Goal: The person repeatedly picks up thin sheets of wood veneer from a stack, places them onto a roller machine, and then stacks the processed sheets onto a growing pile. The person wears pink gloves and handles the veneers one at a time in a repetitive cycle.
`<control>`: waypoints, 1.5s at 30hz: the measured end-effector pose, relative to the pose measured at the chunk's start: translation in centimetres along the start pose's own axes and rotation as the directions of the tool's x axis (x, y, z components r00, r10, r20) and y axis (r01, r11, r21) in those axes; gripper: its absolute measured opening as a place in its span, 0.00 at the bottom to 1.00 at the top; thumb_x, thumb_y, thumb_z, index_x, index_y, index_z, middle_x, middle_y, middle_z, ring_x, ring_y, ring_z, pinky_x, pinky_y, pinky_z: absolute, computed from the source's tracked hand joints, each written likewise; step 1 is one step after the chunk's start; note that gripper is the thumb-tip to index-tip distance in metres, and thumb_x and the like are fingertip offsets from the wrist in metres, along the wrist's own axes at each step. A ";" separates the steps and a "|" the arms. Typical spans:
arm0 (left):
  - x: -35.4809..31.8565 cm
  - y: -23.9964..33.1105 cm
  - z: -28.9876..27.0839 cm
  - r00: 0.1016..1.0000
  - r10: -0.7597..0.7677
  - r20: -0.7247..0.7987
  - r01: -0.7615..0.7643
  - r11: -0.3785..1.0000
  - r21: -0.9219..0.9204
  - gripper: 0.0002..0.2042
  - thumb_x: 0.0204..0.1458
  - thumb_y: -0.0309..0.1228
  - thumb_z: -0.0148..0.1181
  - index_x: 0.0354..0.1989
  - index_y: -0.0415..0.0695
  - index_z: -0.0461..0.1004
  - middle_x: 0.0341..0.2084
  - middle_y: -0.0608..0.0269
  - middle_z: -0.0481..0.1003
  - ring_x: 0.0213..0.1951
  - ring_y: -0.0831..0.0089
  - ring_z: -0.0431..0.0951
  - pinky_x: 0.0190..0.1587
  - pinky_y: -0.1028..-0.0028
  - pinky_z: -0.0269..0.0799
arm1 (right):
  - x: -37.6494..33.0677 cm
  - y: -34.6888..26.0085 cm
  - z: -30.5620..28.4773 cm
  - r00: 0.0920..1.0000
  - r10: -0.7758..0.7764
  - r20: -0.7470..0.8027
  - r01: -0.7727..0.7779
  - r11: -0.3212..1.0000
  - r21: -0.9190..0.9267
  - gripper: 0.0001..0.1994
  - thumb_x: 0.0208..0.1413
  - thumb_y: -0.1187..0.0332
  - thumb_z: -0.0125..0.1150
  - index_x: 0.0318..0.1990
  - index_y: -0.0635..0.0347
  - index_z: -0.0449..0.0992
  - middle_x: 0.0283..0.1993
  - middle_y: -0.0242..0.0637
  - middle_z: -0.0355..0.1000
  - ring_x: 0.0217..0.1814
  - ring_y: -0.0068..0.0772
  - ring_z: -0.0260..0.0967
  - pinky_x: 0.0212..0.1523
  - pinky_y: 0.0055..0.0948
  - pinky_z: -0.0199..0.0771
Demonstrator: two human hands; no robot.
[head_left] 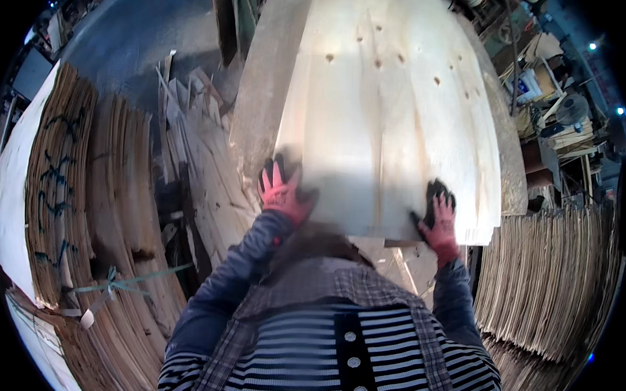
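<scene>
I see my left hand (280,187) and right hand (439,215), gloved, fingers spread flat, pressing the near edge of a pale veneer sheet (388,108) that lies on the tabletop (261,104) and stretches away ahead; veneer stacks (99,188) flank me.

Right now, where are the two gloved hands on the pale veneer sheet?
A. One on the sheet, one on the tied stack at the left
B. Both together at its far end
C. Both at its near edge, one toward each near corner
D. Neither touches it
C: the left hand and the right hand both lie on the near edge of the veneer sheet, spread apart toward its near corners.
</scene>
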State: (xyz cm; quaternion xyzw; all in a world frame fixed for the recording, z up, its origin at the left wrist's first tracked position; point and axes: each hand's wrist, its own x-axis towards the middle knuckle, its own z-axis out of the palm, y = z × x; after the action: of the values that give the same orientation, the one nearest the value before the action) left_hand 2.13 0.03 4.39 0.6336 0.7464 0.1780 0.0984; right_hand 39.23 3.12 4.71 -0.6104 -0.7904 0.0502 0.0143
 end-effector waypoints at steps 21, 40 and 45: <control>12.2 -1.2 -3.7 0.941 -0.284 0.182 0.182 -0.026 -0.983 0.21 0.54 0.35 0.43 0.54 0.37 0.55 0.45 0.50 0.66 0.44 0.63 0.69 0.46 0.68 0.67 | 27.8 -3.3 -8.0 0.869 -0.285 -0.405 0.297 0.954 -0.034 0.24 0.43 0.67 0.51 0.53 0.52 0.61 0.54 0.41 0.59 0.56 0.43 0.56 0.55 0.37 0.55; -0.7 -10.1 7.1 0.997 -0.079 0.005 0.074 0.910 -0.409 0.30 0.41 0.38 0.59 0.53 0.41 0.58 0.50 0.49 0.62 0.52 0.55 0.62 0.54 0.66 0.58 | 17.1 -7.9 -7.0 0.928 -0.272 -0.256 0.318 0.934 0.162 0.30 0.45 0.59 0.55 0.55 0.64 0.56 0.58 0.49 0.52 0.62 0.48 0.44 0.62 0.42 0.38; 1.1 -8.4 2.5 0.993 0.075 -0.096 -0.104 0.929 -0.354 0.31 0.38 0.36 0.61 0.55 0.51 0.58 0.54 0.47 0.55 0.55 0.53 0.56 0.55 0.65 0.54 | 5.4 -6.5 -5.1 0.963 -0.246 -0.112 0.264 0.946 0.187 0.35 0.39 0.61 0.62 0.55 0.67 0.55 0.59 0.49 0.50 0.62 0.50 0.44 0.62 0.43 0.39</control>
State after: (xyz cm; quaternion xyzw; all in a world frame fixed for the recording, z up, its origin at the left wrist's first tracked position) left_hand -4.78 0.32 -1.14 0.6306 0.6752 0.3409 0.1737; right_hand 32.02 7.05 10.23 -0.5001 -0.8522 0.1005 0.1166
